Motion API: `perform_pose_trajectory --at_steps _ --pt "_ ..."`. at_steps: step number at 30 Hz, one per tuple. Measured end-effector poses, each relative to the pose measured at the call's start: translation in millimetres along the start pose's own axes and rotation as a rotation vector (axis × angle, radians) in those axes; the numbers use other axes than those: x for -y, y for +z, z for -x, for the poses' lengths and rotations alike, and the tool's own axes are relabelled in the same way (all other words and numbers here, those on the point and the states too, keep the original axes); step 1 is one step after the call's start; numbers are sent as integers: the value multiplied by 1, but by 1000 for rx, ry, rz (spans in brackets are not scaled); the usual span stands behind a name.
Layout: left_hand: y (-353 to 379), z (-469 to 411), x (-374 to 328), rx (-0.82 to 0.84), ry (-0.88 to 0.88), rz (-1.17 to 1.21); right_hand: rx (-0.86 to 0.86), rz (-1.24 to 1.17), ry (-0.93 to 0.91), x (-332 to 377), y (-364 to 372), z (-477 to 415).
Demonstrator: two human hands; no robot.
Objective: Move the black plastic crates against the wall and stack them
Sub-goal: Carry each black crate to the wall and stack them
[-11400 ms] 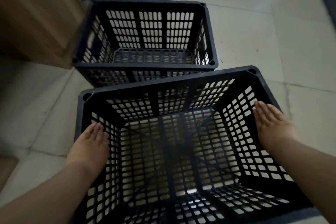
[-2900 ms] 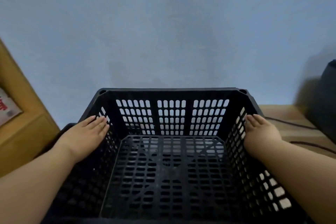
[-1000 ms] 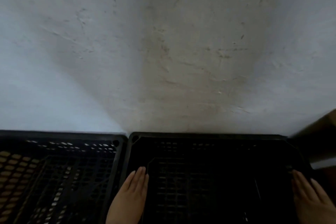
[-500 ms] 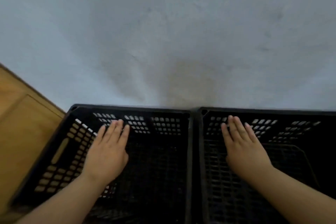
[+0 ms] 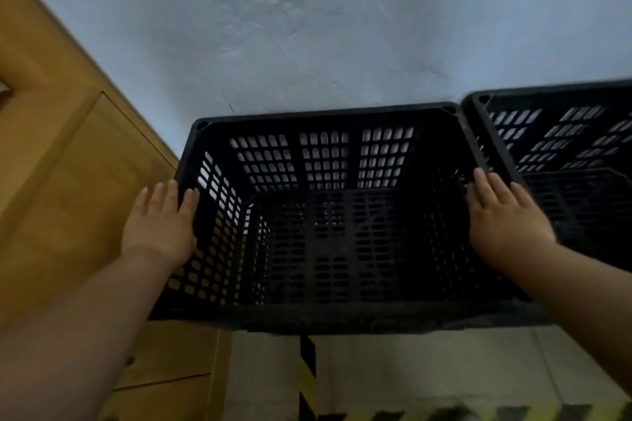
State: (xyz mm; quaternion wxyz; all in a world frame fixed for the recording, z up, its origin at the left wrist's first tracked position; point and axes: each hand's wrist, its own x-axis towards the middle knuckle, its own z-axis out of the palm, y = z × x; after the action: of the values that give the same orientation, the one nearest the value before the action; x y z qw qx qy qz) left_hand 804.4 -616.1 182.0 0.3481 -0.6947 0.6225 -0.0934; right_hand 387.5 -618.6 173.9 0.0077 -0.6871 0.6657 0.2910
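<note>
While a second black crate sits at three o'clock, touching rim to rim against the pale wall, the nearer black crate is clamped between the flat-fingered left hand at nine o'clock and right hand, beside a wooden cabinet.

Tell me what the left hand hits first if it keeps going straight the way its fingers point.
Probably the wall: the left hand lies on the crate's left rim, fingers pointing at it. Depth is unclear.
</note>
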Motion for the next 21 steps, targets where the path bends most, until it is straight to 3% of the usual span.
perform_pose_trajectory --at_steps 10,21 --pt "24 -31 -5 -86 -57 0 -105 95 111 13 12 -34" --pt "26 -44 -14 -185 -6 10 -131 221 62 -10 15 -51"
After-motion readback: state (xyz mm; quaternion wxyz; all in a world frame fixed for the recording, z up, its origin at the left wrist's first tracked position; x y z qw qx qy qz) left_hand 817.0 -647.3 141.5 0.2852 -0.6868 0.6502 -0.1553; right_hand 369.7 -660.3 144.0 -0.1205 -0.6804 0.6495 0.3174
